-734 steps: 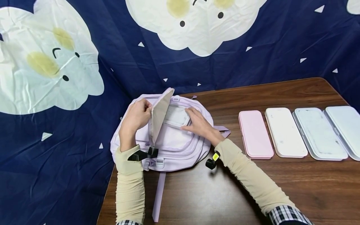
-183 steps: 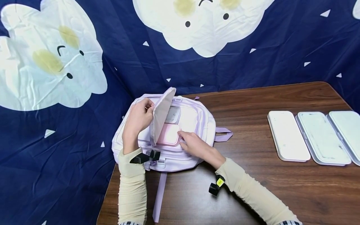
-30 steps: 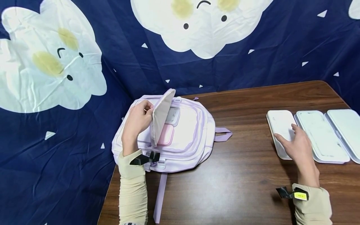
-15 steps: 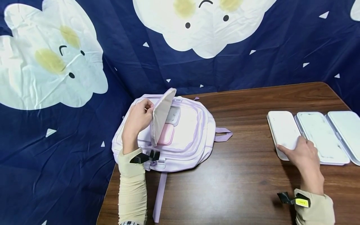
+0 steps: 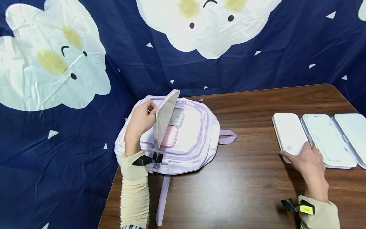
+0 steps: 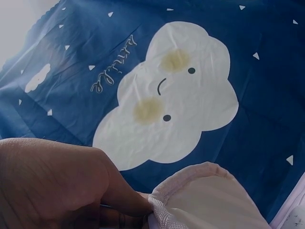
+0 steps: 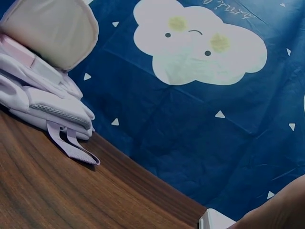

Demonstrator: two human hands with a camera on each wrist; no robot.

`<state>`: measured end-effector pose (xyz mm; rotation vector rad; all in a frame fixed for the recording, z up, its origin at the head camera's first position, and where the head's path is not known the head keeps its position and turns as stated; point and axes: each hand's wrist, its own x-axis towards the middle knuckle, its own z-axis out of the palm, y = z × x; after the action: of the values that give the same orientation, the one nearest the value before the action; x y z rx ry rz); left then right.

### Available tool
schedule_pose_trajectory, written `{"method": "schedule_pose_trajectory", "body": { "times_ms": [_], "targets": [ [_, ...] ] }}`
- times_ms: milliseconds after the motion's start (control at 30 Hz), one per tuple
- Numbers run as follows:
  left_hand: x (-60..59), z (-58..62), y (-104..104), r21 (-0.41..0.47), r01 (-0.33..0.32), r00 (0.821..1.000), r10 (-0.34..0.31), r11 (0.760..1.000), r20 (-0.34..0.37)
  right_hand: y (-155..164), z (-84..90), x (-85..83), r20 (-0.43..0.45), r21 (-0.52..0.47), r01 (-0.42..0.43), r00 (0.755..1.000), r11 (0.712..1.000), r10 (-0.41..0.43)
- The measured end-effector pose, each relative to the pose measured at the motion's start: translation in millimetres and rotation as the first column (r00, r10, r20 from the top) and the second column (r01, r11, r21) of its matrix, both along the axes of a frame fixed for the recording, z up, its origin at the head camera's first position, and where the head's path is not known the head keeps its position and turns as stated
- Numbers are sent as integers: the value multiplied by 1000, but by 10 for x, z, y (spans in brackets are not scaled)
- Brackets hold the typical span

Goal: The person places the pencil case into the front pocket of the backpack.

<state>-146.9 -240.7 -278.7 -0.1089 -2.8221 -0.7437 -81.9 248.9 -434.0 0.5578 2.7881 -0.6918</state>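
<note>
A lilac backpack (image 5: 197,159) lies on the table at the left, its front pocket flap (image 5: 166,117) raised. My left hand (image 5: 140,122) pinches the flap's edge, as the left wrist view also shows with the flap (image 6: 209,200) beside the thumb. Inside the pocket lie a grey-white case (image 5: 176,117) and a pink pencil case (image 5: 170,136), both partly behind the flap. At the right, my right hand (image 5: 308,162) grips the near end of a white pencil case (image 5: 290,130), thumb at its left edge and fingers at its right. The case lies on the table.
Two more pale pencil cases, one whitish (image 5: 328,140) and one pale blue (image 5: 353,133), lie in a row right of the held one. A lilac strap (image 5: 163,200) hangs toward the table's front. Behind the wooden table (image 5: 228,190) hangs a navy cloth (image 5: 243,70).
The pink case has gone from the table into the backpack pocket. My right hand has moved from the backpack to the white case, then closed round its near end. The left hand keeps the flap raised.
</note>
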Motion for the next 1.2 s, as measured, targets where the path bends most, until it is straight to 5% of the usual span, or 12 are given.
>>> {"method": "schedule_pose_trajectory", "body": {
  "times_ms": [533, 1200],
  "targets": [
    [1, 2, 26, -7, -7, 1000, 7, 1000, 16, 60, -131, 44, -210, -15, 19, 977, 1000, -22],
    [-5, 3, 25, -6, -5, 1000, 5, 1000, 11, 11, 5, 13, -380, -49, -15, 925, 999, -5]
  ]
}}
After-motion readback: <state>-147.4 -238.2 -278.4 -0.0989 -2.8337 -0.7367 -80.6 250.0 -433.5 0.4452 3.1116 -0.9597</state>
